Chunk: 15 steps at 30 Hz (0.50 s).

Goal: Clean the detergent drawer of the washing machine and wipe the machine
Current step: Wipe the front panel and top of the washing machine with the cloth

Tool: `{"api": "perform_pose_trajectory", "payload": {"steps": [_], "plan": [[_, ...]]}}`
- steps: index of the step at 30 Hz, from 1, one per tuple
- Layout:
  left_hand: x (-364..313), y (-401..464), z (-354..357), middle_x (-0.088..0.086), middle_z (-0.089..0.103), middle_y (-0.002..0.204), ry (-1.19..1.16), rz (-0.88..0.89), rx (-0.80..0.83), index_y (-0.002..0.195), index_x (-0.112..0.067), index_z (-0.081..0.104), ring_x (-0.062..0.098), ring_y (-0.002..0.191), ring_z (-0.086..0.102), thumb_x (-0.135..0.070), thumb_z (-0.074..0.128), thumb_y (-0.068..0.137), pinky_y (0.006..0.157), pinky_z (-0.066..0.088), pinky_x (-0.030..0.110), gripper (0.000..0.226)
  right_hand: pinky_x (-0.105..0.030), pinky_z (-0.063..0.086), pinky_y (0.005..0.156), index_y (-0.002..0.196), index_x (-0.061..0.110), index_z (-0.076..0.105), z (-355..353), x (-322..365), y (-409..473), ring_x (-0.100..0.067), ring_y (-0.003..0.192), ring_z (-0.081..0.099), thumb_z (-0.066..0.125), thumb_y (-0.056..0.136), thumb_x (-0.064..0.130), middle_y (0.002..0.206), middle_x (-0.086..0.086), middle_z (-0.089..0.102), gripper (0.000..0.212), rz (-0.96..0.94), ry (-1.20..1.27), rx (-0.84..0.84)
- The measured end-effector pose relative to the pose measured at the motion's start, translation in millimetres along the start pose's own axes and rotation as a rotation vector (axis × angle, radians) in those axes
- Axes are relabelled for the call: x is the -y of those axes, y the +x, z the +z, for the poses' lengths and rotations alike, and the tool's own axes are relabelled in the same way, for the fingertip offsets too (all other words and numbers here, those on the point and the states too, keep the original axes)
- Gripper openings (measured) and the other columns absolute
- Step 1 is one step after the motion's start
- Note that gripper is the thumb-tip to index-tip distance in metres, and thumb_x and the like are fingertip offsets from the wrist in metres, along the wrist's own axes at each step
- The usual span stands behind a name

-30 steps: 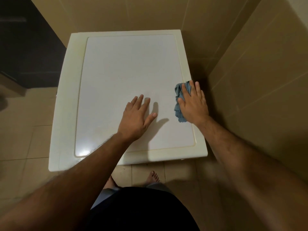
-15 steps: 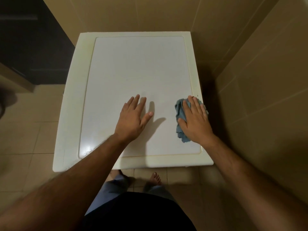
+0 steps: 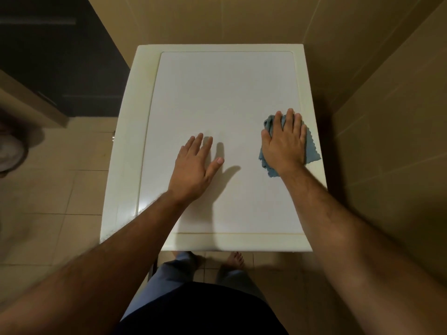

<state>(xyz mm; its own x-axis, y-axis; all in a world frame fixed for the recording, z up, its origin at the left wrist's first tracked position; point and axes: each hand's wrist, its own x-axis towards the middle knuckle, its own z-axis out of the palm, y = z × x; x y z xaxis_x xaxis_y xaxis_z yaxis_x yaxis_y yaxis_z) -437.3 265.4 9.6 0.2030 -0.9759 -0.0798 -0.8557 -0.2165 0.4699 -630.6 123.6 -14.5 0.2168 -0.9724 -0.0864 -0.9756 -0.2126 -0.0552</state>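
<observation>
Wiping: I'm on the washing machine (image 3: 217,97) top.
Right hand (image 3: 283,143): flat, pressing cloth (image 3: 312,153) near machine's right edge.
Left hand (image 3: 193,168): spread, bracing mid-machine.
Next: probably sweep leftward.

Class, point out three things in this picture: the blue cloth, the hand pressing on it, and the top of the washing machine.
blue cloth (image 3: 313,153): head view, its scalloped right edge.
right hand (image 3: 284,143): head view, back of the hand.
washing machine top (image 3: 225,93): head view, bare middle of the white panel.

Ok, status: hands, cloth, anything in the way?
Right hand flat on blue cloth, right side of washer top. Left hand open, bracing. Nothing in the way.
</observation>
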Motion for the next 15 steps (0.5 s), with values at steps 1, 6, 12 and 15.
{"api": "perform_pose_trajectory", "payload": {"steps": [1, 6, 12, 15], "plan": [[2, 1, -1, 0.007, 0.021, 0.16, -0.004, -0.007, 0.0, 0.152, -0.019, 0.027, 0.025, 0.149, 0.013, -0.063, 0.025, 0.093, 0.121, 0.013, 0.04, 0.074, -0.05, 0.011, 0.121, 0.154, 0.013, 0.018, 1, 5, -8, -0.035, 0.149, 0.01, 0.021, 0.101, 0.051, 0.161, -0.017, 0.013, 0.066, -0.024, -0.003, 0.008], [12, 3, -4, 0.008, 0.022, 0.16, 0.002, 0.0, 0.003, 0.152, -0.018, 0.027, 0.025, 0.149, 0.014, -0.067, 0.021, 0.091, 0.12, 0.014, 0.041, 0.078, -0.046, 0.008, 0.122, 0.155, 0.018, 0.019, -1, -20, -57, -0.029, 0.15, 0.008, 0.016, 0.098, 0.053, 0.163, -0.011, 0.012, 0.066, -0.257, 0.0, 0.063], [31, 1, -15, 0.008, 0.022, 0.16, 0.005, -0.04, -0.022, 0.152, -0.018, 0.028, 0.025, 0.149, 0.013, -0.069, 0.018, 0.089, 0.12, 0.015, 0.042, 0.082, -0.049, 0.009, 0.121, 0.155, 0.019, 0.018, 0, -16, -6, -0.033, 0.149, 0.008, 0.022, 0.101, 0.052, 0.162, -0.015, 0.011, 0.063, -0.035, -0.025, -0.003], [40, 1, -20, 0.007, 0.022, 0.16, 0.018, -0.046, -0.021, 0.152, -0.019, 0.027, 0.025, 0.149, 0.013, -0.069, 0.018, 0.089, 0.12, 0.015, 0.042, 0.081, -0.05, 0.009, 0.12, 0.154, 0.016, 0.018, 2, 23, 3, -0.035, 0.149, 0.009, 0.024, 0.1, 0.05, 0.161, -0.016, 0.013, 0.064, -0.007, 0.006, 0.006]]}}
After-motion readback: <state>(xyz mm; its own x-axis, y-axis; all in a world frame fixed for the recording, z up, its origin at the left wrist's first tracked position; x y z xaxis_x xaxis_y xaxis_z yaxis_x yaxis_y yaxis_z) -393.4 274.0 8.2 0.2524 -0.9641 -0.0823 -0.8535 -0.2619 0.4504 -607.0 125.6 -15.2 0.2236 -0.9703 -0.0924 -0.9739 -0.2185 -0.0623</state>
